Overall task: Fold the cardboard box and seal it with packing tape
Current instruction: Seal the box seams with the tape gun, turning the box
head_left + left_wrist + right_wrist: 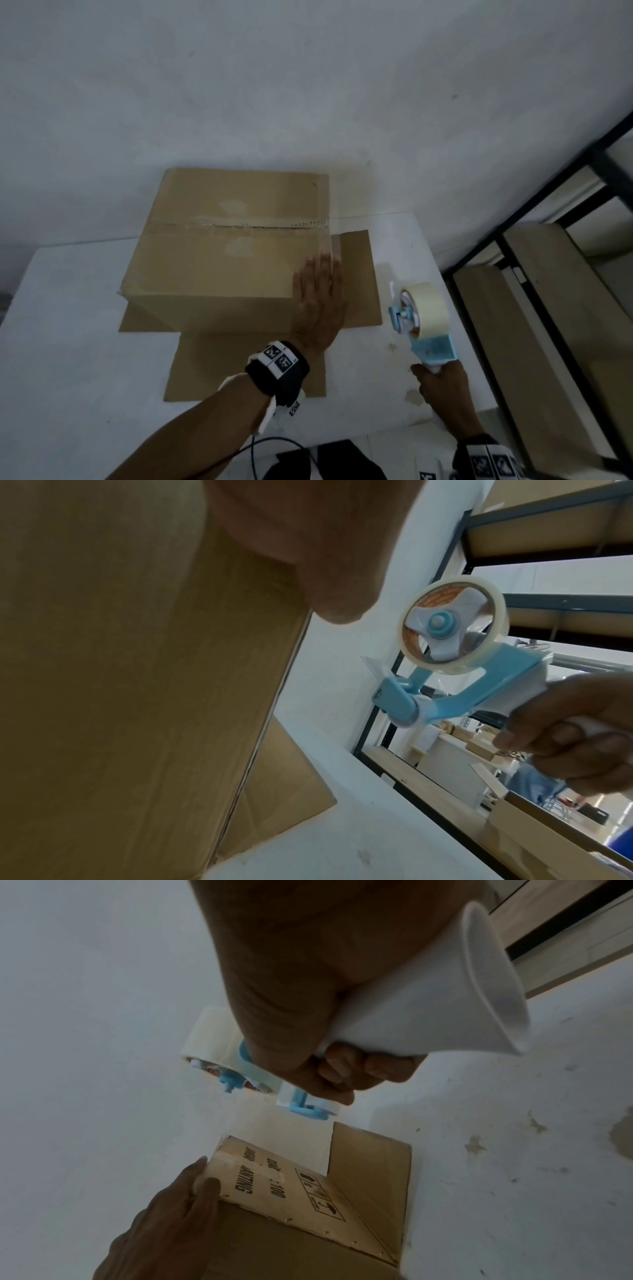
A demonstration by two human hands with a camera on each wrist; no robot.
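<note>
A brown cardboard box [222, 240] stands on the white table [68, 325], its top flaps closed with a clear tape strip [239, 224] along the centre seam. Lower flaps [356, 274] lie spread flat on the table around it. My left hand [320, 294] lies flat with straight fingers on the box's near right top corner; the same left hand [178, 1210] shows beside the printed box side [284, 1185]. My right hand [442, 383] grips the white handle of a blue tape dispenser [419, 318] with a pale tape roll [455, 628], held above the table right of the box.
A white wall [308, 85] rises right behind the table. A dark metal shelf rack with wooden boards [555, 274] stands close on the right. A black cable [270, 445] hangs below the table's near edge. Stains mark the table [534, 1123] near the dispenser.
</note>
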